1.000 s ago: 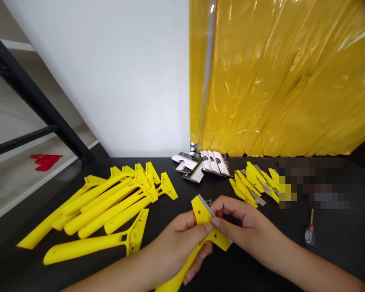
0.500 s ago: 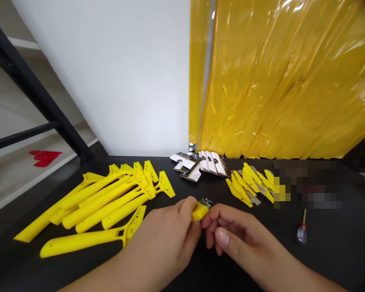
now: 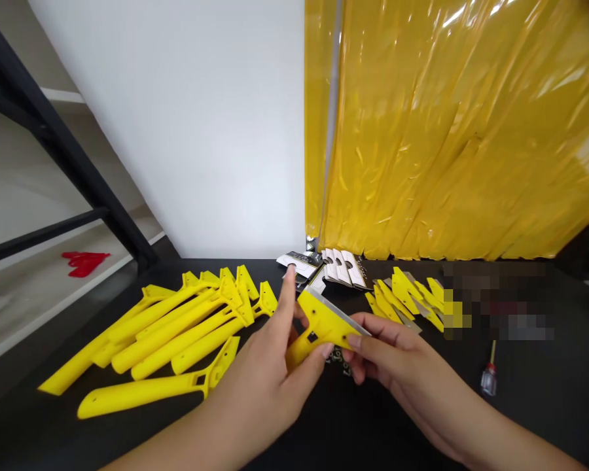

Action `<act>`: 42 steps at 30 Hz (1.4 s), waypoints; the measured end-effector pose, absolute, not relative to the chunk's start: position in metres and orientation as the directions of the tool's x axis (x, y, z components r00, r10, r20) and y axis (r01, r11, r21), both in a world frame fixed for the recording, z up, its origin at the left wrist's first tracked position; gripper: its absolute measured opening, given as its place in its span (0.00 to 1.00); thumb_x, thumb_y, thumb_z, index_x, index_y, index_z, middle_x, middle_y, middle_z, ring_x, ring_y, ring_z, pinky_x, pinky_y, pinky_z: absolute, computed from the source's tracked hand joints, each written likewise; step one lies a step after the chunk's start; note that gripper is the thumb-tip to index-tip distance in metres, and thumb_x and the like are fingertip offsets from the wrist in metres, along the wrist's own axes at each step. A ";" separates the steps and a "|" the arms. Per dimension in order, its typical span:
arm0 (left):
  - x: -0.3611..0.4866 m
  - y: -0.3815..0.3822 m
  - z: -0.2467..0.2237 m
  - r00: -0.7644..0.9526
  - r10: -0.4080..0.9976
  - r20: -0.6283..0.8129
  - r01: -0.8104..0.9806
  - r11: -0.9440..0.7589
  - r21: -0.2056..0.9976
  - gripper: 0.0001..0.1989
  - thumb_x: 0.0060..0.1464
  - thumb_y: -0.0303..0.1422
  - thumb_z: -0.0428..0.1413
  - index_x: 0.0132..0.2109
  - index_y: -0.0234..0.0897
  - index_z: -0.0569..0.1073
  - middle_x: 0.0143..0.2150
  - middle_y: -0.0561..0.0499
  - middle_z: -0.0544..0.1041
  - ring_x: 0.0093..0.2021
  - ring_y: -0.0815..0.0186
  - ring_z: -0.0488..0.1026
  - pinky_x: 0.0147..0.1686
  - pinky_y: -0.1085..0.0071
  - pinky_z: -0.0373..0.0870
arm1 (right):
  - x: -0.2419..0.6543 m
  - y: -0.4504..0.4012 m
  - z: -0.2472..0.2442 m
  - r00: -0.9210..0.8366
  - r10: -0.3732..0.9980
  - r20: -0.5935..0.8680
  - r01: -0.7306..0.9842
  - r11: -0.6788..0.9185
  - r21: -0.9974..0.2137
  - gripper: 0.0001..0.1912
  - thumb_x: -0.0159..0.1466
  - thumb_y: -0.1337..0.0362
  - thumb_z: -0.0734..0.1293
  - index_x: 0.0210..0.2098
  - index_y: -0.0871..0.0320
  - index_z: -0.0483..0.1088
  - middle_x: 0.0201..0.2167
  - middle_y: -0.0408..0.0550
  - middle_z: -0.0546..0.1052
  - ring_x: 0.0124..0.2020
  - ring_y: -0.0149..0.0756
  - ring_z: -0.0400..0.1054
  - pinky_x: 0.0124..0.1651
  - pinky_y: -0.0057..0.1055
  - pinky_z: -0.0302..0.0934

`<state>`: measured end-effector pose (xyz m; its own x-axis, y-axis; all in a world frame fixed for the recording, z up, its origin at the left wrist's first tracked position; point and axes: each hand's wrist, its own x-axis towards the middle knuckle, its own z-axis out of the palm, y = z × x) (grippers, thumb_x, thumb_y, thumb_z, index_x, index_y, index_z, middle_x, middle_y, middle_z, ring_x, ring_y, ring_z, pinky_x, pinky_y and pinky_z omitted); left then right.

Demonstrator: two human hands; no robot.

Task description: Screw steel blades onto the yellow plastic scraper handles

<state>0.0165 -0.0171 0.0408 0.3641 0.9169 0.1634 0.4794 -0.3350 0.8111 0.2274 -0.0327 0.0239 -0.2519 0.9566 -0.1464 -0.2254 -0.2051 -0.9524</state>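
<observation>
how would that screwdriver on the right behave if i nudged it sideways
The screwdriver might roll, since its clear handle looks rounded. It may curve as it goes, the handle being thicker than the shaft. It would probably stay stiff, as the shaft looks straight and metallic.

Through the head camera I see both hands above the desk on one yellow scraper: the left hand around its neck, index finger raised, the right hand pinching the head's far corner beside the blade. Small metal screws show between them. Toward the desk's left edge I see a pile of yellow handles; printed cards lie by the far edge, yellow plates and a screwdriver rightward.
</observation>
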 end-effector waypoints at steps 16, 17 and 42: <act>0.023 -0.008 0.041 0.451 0.856 -0.254 0.083 0.243 0.967 0.17 0.65 0.45 0.58 0.37 0.35 0.71 0.30 0.56 0.71 0.20 0.75 0.64 0.22 0.75 0.60 | 0.235 -0.022 0.020 -0.291 0.949 -0.118 -0.045 -0.136 -0.990 0.17 0.66 0.50 0.74 0.34 0.58 0.75 0.28 0.43 0.77 0.29 0.31 0.68 0.37 0.30 0.63; 0.024 -0.008 0.041 0.449 0.857 -0.255 0.081 0.245 0.966 0.17 0.65 0.45 0.59 0.37 0.35 0.71 0.30 0.56 0.71 0.20 0.75 0.64 0.22 0.75 0.60 | 0.236 -0.022 0.020 -0.290 0.950 -0.118 -0.037 -0.134 -0.990 0.17 0.66 0.49 0.74 0.34 0.58 0.75 0.28 0.43 0.77 0.29 0.31 0.68 0.37 0.30 0.63; 0.019 0.001 0.033 0.457 0.850 -0.262 0.026 0.282 0.959 0.17 0.61 0.45 0.63 0.35 0.36 0.72 0.27 0.56 0.73 0.16 0.75 0.65 0.16 0.77 0.58 | 0.247 -0.015 0.022 -0.332 0.937 -0.106 0.131 -0.066 -0.989 0.19 0.69 0.46 0.68 0.41 0.56 0.75 0.32 0.44 0.78 0.33 0.35 0.72 0.40 0.34 0.66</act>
<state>0.0189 0.0012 0.0333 0.4570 0.8499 -0.2623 0.0262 0.2819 0.9591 0.2465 -0.0147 0.0220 -0.3318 0.9374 -0.1060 0.1306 -0.0657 -0.9893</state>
